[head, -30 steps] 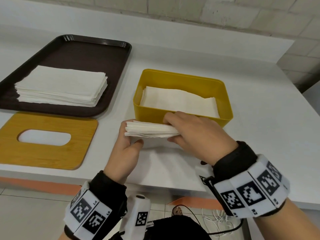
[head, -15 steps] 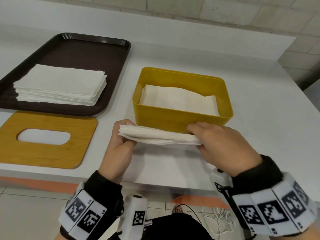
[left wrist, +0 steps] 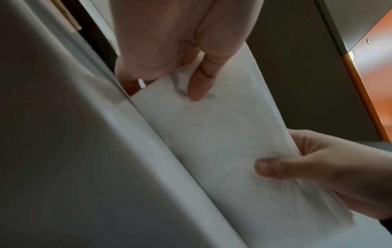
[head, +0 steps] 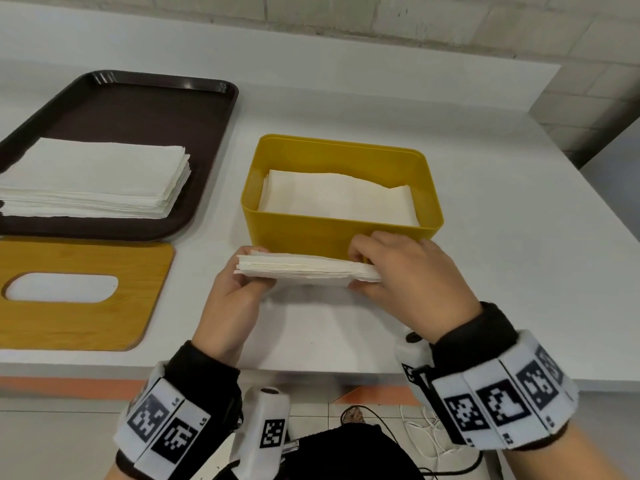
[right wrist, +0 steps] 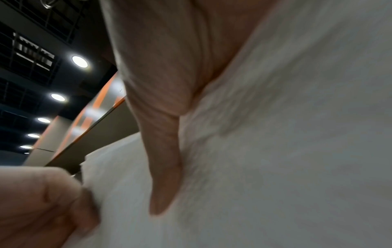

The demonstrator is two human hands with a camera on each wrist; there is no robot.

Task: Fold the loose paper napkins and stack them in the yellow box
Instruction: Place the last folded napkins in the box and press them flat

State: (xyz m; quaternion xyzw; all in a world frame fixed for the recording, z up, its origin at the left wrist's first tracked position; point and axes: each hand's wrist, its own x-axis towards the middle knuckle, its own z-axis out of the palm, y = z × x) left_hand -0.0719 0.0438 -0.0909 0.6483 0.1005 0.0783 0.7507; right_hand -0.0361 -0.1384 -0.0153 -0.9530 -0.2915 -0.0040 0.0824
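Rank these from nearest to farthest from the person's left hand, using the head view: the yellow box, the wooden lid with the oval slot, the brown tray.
From the left hand:
1. Yellow box, just beyond the hand and slightly right.
2. Wooden lid, to the left on the table.
3. Brown tray, farther back on the left, carrying a stack of napkins.

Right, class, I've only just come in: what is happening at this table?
A person holds a folded bundle of napkins by its ends, left hand and right hand, just above the white table in front of the yellow box. The box already has napkins inside. A stack of unfolded napkins waits on the brown tray; a slotted wooden lid lies nearby.
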